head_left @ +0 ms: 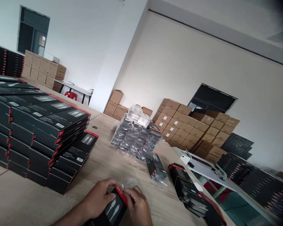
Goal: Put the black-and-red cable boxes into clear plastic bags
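A black cable box [115, 205] with a red end, two white connectors pictured on its face, lies tilted low in the middle of the head view. My left hand [96, 197] grips its left side, thumb on the face. At the red end my right hand [139, 204] has its fingers pinched together on a clear plastic bag [129, 182], which stands out past the box's far edge. How much of the box the bag covers is hard to make out. To the left rises a large stack of matching black boxes [44, 135].
Plastic-wrapped bundles of black boxes [134, 138] with a white basket [138, 116] on top stand further back on the wooden table [103, 157]. A smaller wrapped bundle [157, 168] and a row of black boxes [186, 188] lie right. Brown cartons [181, 122] line the wall.
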`<state>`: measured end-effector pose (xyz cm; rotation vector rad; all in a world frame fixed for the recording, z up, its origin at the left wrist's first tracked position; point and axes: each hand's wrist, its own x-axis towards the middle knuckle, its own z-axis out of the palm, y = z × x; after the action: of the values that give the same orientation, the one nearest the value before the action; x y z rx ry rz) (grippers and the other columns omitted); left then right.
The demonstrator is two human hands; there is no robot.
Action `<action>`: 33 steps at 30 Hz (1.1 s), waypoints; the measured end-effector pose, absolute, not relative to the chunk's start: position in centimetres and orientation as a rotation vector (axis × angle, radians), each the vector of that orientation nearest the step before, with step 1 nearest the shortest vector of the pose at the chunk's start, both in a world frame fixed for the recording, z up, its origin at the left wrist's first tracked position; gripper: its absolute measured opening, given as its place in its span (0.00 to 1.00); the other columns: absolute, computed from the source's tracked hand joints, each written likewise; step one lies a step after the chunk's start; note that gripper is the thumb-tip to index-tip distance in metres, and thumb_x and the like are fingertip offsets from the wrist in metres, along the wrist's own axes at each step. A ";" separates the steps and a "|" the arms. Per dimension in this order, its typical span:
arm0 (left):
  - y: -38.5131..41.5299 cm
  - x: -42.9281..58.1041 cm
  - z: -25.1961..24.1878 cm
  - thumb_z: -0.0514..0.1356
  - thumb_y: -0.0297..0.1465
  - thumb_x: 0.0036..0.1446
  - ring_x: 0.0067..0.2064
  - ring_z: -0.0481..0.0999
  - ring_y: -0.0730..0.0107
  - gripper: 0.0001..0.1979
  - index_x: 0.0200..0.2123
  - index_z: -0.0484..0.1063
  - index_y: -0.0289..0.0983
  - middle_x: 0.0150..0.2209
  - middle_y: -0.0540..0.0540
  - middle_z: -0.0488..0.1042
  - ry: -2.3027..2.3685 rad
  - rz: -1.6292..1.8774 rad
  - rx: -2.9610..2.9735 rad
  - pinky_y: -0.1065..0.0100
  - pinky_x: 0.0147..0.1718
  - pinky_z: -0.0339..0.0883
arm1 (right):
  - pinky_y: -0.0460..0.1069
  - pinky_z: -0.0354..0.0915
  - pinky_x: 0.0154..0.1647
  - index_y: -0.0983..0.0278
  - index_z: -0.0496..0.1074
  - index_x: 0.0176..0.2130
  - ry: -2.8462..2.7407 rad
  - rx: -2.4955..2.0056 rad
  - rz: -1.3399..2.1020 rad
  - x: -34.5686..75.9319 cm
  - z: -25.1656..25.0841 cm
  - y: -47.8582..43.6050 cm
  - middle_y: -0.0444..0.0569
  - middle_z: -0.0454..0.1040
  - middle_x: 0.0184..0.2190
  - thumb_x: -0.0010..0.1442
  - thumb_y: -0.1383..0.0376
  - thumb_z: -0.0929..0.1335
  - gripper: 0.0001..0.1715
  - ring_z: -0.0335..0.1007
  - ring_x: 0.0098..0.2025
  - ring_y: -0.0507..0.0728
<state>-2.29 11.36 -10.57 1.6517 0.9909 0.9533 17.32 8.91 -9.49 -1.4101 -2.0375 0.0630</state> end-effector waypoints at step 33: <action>11.4 -1.0 -10.4 0.56 0.34 0.51 0.37 0.75 0.64 0.19 0.43 0.78 0.34 0.34 0.49 0.80 0.752 1.009 1.348 0.68 0.38 0.66 | 0.45 0.58 0.23 0.64 0.71 0.24 -1.162 -1.386 0.740 18.6 -10.0 10.0 0.39 0.66 0.17 0.44 0.52 0.74 0.18 0.60 0.21 0.51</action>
<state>-0.98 11.39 -10.39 1.3476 0.7519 1.0088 18.61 10.01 -9.98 -1.3858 -1.1619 0.7396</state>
